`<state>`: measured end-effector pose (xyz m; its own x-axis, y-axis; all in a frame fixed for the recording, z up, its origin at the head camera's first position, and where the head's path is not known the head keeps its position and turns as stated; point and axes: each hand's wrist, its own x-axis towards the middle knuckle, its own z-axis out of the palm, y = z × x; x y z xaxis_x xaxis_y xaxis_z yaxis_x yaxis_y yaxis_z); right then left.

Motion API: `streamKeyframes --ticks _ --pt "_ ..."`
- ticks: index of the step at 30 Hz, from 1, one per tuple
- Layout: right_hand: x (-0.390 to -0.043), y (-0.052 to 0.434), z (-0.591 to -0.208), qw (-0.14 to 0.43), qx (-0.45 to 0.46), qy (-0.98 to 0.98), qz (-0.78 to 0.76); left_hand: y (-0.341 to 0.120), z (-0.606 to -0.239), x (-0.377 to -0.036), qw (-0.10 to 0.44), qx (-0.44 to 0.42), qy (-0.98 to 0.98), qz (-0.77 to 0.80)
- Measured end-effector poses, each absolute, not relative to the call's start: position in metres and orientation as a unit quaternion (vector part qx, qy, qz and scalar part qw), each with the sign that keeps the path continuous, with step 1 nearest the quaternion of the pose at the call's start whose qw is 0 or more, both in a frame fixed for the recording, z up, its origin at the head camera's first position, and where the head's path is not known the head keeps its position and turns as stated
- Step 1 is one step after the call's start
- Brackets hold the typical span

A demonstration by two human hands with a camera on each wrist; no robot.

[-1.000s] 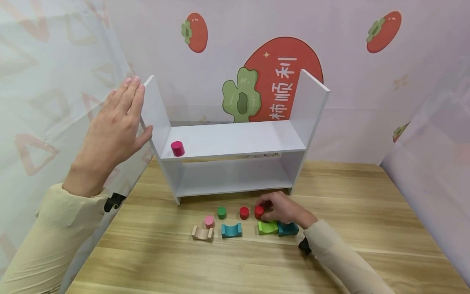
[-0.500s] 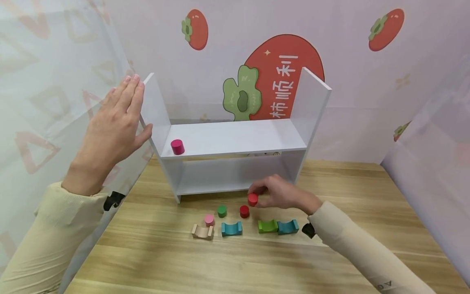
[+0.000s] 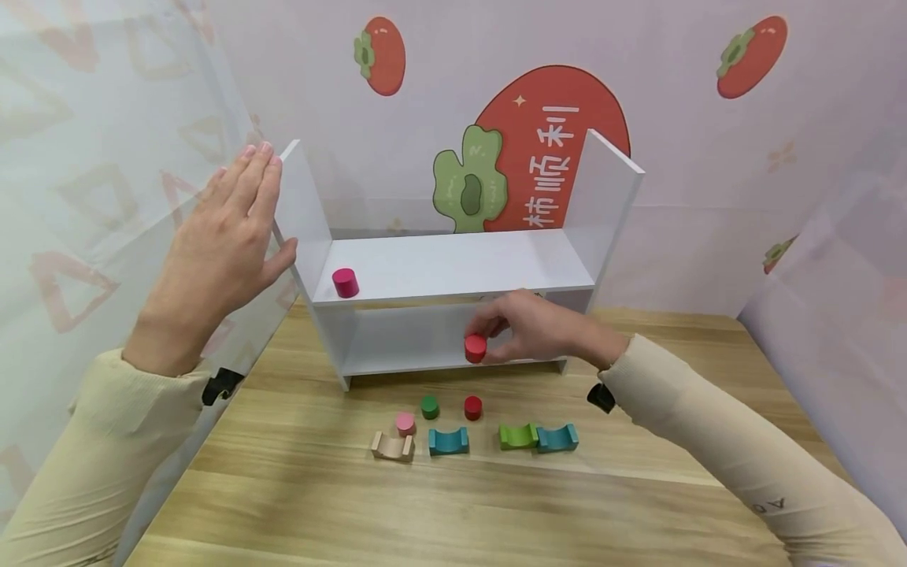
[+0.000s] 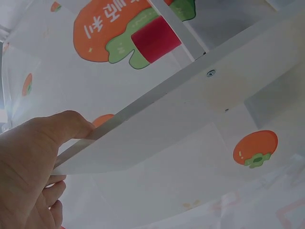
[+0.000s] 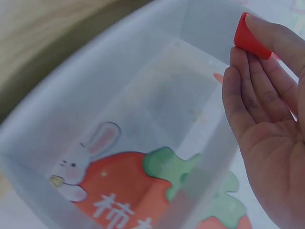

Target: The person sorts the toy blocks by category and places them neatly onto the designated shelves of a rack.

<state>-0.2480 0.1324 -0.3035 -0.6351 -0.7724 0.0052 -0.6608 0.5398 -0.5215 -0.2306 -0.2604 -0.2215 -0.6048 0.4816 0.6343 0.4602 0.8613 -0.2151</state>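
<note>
Right hand has a red cylinder pinched, thumb on one side, fingers on the other; grip only as wide as the block, remaining fingers loosely extended. Block is off the table, in front of the shelf and in line with its lower opening; gap to the shelf hard to judge from here. Left hand has the shelf's left panel between thumb and fingers, fingers lying straight along the outside, thumb at the front edge. Handling, my read: block looks like painted wood, so light, rigid, hard to damage. Smooth paint on a curved wall could slip or roll, so pinch across the diameter, pads opposed at mid-height, flat ends left free. Light squeeze should do; no give expected. Current hold looks about right, bottom end uncovered in the head view. Same approach should suit the dark red cylinder and green cylinder on the table, and the magenta cylinder on the upper board. Shelf seems stiff but thin-walled, probably light enough to skid if bumped; best hold is a side panel, as the left hand has it.
</note>
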Motion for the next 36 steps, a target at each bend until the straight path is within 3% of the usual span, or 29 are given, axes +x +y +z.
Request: streamKeyframes --ticks 18,36 --pt "-0.281 0.082 -0.256 0.087 -0.430 0.853 -0.283 -0.260 -0.223 -0.235 0.363 -0.269 -0.892 0.013" --pt "-0.318 0.035 -0.257 0.094 -0.378 0.864 -0.319 -0.263 -0.224 -0.231 0.365 -0.271 -0.891 0.010"
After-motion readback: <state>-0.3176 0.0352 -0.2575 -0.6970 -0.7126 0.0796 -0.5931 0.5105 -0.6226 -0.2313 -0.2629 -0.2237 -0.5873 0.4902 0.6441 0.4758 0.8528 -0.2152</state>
